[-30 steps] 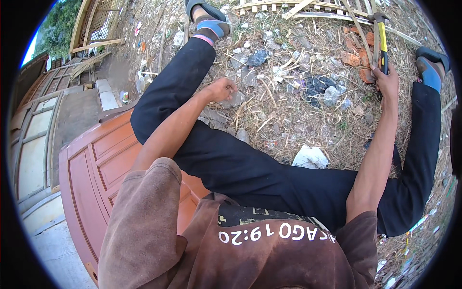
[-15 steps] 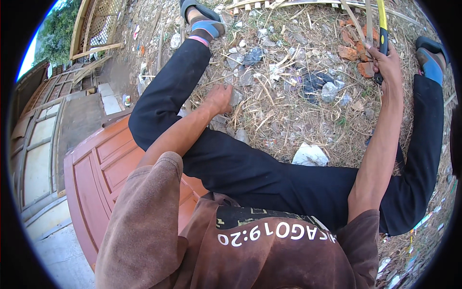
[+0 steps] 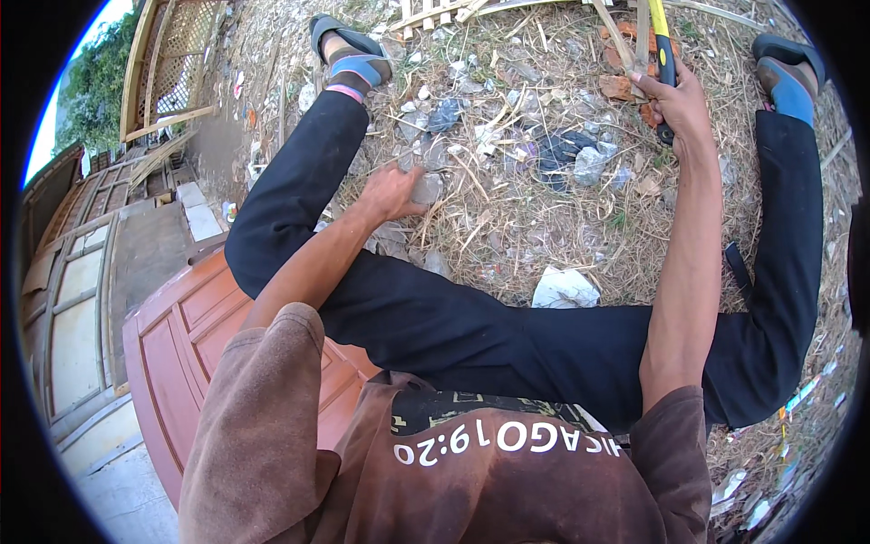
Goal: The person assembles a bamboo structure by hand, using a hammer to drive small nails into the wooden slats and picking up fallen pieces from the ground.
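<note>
You are sitting on a reddish-brown panelled door (image 3: 181, 354) that lies flat at the near left, your legs in black trousers (image 3: 507, 335) spread over ground covered in dry straw and litter. A crumpled white scrap (image 3: 564, 290) lies between your legs, just beyond the trousers.

Farther out on the left, your left hand (image 3: 391, 192) rests on the ground beside your left leg, its fingers curled onto a grey stone (image 3: 426, 189).

Beyond that, in the middle, sits a dark crumpled plastic bag (image 3: 557, 150) among the straw.

At the far right, your right hand (image 3: 678, 102) is raised with its fingers wrapped tight round the black-and-yellow handle of a hammer (image 3: 663, 45), which points away from you; its head is out of view. Broken reddish bricks (image 3: 621, 86) lie just left of that hand.
</note>
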A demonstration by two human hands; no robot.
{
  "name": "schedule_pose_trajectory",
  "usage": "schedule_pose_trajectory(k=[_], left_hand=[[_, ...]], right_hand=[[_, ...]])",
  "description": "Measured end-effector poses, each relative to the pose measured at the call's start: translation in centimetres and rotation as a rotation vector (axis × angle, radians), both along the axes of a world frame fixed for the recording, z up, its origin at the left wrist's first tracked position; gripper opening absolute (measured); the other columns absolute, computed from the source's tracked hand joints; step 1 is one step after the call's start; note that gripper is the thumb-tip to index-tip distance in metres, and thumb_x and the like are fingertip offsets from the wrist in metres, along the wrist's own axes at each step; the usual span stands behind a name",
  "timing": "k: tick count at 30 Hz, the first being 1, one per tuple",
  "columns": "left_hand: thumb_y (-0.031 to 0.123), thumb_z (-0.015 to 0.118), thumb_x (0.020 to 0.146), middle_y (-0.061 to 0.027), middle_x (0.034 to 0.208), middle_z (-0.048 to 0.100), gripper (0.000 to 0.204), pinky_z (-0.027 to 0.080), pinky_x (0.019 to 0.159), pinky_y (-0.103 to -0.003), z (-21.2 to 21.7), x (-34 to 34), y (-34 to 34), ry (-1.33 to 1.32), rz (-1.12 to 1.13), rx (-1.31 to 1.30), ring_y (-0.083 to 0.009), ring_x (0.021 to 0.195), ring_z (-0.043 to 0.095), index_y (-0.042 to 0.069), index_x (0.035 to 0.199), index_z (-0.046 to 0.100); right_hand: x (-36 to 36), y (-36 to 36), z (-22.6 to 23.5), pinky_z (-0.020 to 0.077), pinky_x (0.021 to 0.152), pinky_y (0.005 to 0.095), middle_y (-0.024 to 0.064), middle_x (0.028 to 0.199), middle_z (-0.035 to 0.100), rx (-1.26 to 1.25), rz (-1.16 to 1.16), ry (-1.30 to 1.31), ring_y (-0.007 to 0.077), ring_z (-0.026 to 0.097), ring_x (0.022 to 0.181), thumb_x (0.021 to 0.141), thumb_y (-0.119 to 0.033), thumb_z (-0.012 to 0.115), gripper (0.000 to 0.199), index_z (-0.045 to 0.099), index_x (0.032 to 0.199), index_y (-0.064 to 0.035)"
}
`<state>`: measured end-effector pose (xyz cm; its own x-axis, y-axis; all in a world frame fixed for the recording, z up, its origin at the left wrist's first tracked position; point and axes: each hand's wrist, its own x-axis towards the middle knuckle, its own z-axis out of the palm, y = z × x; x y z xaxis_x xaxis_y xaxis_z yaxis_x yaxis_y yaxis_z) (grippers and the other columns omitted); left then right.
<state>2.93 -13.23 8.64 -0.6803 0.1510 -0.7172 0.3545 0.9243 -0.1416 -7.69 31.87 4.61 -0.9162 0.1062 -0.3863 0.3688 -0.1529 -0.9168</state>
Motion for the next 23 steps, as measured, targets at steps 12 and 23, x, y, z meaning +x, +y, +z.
schedule_pose_trajectory(k=[12,23], left_hand=[[0.046,0.080,0.072,-0.0186,0.088,0.069,0.078,0.050,0.087,-0.045,7.7,-8.0,8.8,0.330,-0.173,0.053,-0.0366,0.094,0.064,0.014,0.137,0.053],[0.051,0.079,0.079,-0.0197,0.118,0.067,0.078,0.054,0.093,-0.050,-0.7,-14.5,27.9,0.190,-0.385,0.448,-0.0351,0.110,0.061,0.018,0.143,0.051]], right_hand=[[-0.2,2.4,2.3,0.0360,0.041,0.0234,0.0002,0.067,0.054,0.067,-0.040,0.031,0.0057,0.045,0.049,0.081,-0.003,0.082,0.032,0.051,0.088,-0.0055],[-0.4,3.6,2.8,0.0361,0.040,0.0221,0.0013,0.067,0.055,-0.002,-0.062,0.025,0.0070,0.048,0.049,0.083,-0.002,0.079,0.030,0.050,0.088,-0.0075]])
